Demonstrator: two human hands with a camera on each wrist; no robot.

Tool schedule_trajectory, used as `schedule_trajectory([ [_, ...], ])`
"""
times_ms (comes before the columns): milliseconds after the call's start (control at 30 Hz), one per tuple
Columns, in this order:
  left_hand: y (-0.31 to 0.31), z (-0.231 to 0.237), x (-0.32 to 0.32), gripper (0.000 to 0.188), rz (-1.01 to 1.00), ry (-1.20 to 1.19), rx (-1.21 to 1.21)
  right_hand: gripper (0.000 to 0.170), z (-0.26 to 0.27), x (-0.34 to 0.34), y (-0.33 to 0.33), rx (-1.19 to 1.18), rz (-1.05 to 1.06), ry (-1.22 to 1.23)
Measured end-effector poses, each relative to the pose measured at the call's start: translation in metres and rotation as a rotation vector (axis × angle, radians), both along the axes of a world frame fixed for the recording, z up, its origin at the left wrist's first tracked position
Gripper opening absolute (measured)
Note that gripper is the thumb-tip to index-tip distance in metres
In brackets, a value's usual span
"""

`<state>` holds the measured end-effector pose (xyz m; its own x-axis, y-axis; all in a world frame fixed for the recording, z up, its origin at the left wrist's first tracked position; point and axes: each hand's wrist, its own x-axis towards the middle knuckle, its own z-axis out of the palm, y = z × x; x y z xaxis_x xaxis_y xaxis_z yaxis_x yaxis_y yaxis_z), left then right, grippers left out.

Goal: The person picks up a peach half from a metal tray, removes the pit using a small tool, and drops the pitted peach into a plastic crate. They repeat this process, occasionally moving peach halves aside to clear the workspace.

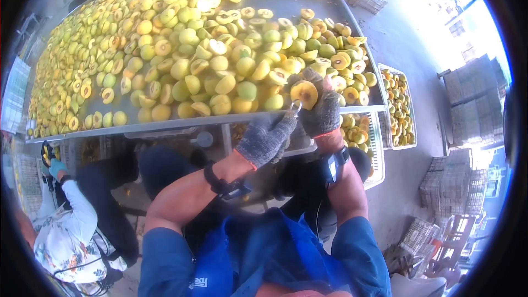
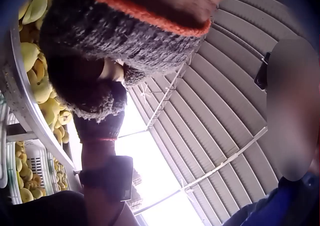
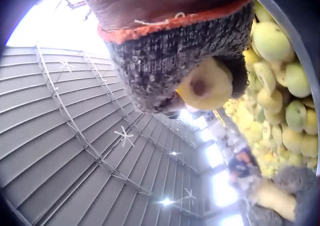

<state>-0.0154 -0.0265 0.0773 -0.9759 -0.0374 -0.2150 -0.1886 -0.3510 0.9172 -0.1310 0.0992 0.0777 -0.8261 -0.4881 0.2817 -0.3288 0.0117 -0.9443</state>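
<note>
In the head view my gloved right hand (image 1: 324, 111) grips a halved yellow fruit (image 1: 304, 94), its cut face with a brown centre turned up. My gloved left hand (image 1: 263, 138) pinches a small tool with a metal loop (image 1: 297, 105) at that fruit's left edge. The right wrist view shows the fruit half (image 3: 207, 85) inside the curled right glove (image 3: 160, 61). In the left wrist view the left glove (image 2: 125, 38) curls near a pale piece (image 2: 113, 70) that is partly hidden; the right hand (image 2: 100, 118) is below it.
A metal-edged table (image 1: 220, 120) bears a wide heap of halved fruit (image 1: 181, 69). Crates of fruit stand right (image 1: 411, 144) and below the table's edge (image 1: 376, 157). Another person (image 1: 69, 242) sits at the left. Stacked crates (image 1: 473, 99) stand far right.
</note>
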Motion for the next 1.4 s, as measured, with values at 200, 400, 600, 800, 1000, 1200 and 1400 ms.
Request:
schedule_trajectory([
  [200, 0.008, -0.02, -0.001, 0.026, 0.127, 0.003, -0.076, 0.034, -0.016, 0.01, -0.01, -0.3, 0.132, -0.299],
  [400, 0.017, -0.034, -0.004, 0.022, 0.217, 0.012, -0.07, 0.036, -0.031, 0.016, -0.008, -0.345, 0.125, -0.249],
  [600, 0.034, -0.043, -0.003, 0.032, 0.336, 0.254, -0.494, 0.037, -0.036, 0.028, -0.004, -0.424, 0.057, -0.339],
  [800, 0.038, -0.051, -0.006, 0.03, 0.338, 0.347, -0.581, 0.041, -0.036, 0.027, 0.0, -0.416, 0.012, -0.359],
  [1000, 0.041, -0.052, -0.007, 0.03, 0.309, 0.285, -0.467, 0.038, -0.038, 0.03, -0.002, -0.417, -0.012, -0.278],
  [1200, 0.041, -0.046, -0.01, 0.029, 0.254, 0.18, -0.353, 0.036, -0.042, 0.027, 0.001, -0.432, 0.005, -0.154],
  [1400, 0.034, -0.056, -0.013, 0.02, 0.193, 0.29, -0.753, 0.031, -0.043, 0.023, 0.012, -0.401, 0.078, -0.214],
])
